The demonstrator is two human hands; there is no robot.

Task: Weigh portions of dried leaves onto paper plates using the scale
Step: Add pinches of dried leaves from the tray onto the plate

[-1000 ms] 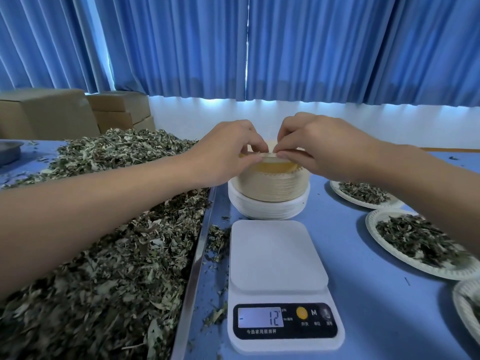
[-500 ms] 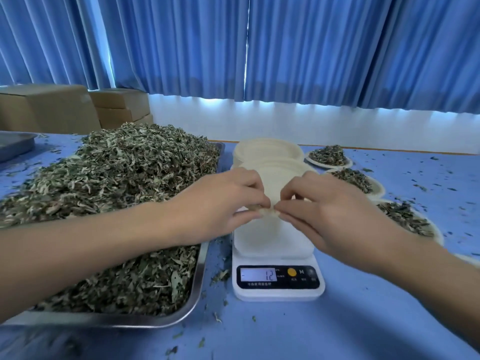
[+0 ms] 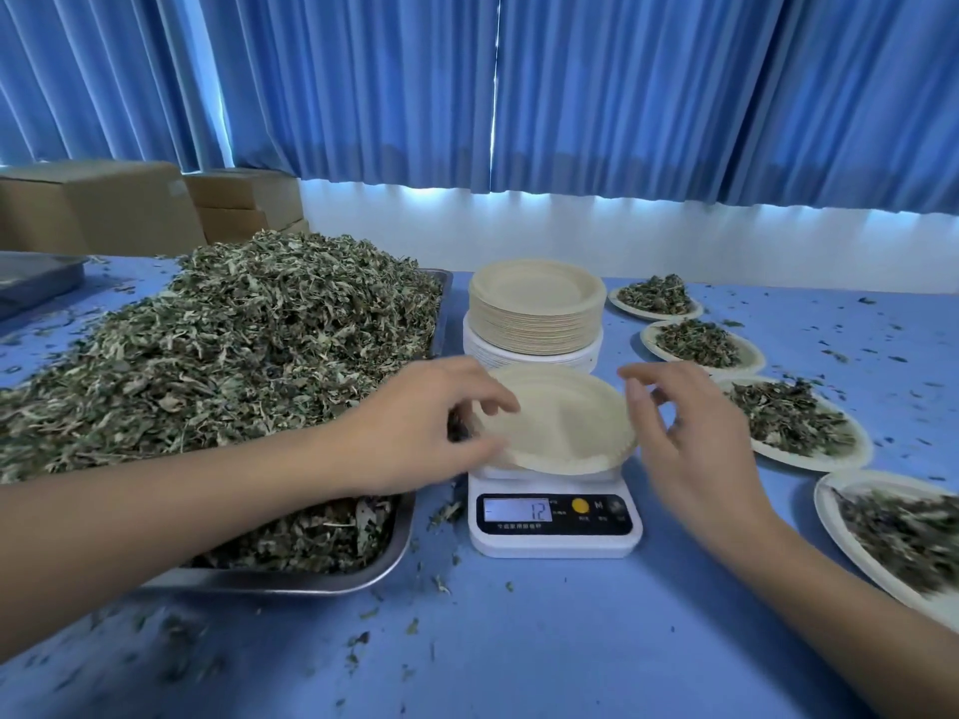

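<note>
An empty paper plate [image 3: 565,422] lies slightly tilted on top of the white scale [image 3: 555,537], whose display reads 12. My left hand [image 3: 425,422] holds the plate's left rim between thumb and fingers. My right hand [image 3: 690,433] hovers just off the right rim, fingers spread and holding nothing. A big heap of dried leaves [image 3: 233,365] fills a metal tray [image 3: 311,581] left of the scale.
A stack of empty paper plates [image 3: 537,313] stands behind the scale. Several leaf-filled plates [image 3: 789,422] line the right side of the blue table. Cardboard boxes [image 3: 93,205] and another metal tray [image 3: 36,275] sit at the far left. Leaf crumbs litter the tabletop.
Both hands lifted one plate off the stack and brought it onto the scale. My right hand has let go of its rim and moved aside.
</note>
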